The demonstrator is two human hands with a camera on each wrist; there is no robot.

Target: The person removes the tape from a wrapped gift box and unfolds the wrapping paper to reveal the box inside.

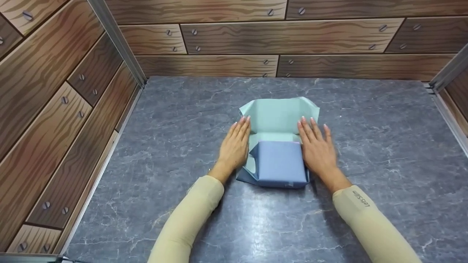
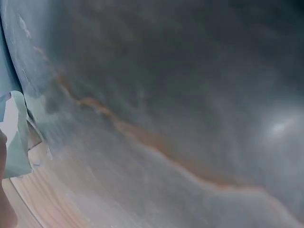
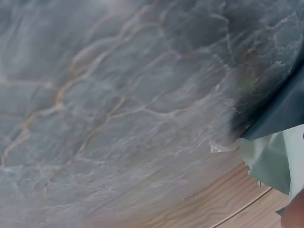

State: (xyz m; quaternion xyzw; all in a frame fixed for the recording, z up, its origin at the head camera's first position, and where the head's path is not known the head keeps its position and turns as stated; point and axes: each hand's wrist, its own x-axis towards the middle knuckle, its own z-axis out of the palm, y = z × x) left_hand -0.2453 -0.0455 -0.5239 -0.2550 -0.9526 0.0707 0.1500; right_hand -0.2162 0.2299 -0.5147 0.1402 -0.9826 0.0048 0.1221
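Observation:
A box covered in blue wrapping paper (image 1: 280, 160) sits on the table in the head view. Beyond it spreads a pale green flap (image 1: 276, 115), the inner side of the same sheet, with folded corners. My left hand (image 1: 235, 146) lies along the flap's left edge, fingers straight and together. On the other side, my right hand (image 1: 319, 148) rests its straight fingers at the right edge, its palm close beside the box. Both wrist views catch only a bit of green paper (image 2: 18, 152) and the edge of a hand. A small clear strip, apparently tape (image 1: 290, 183), shows on the box's near edge.
The grey marbled tabletop (image 1: 175, 146) surrounds the box. Wood-patterned walls (image 1: 292, 36) stand at the back and left, with metal corner posts (image 1: 120, 44). Part of another wall (image 1: 457, 98) shows at the right.

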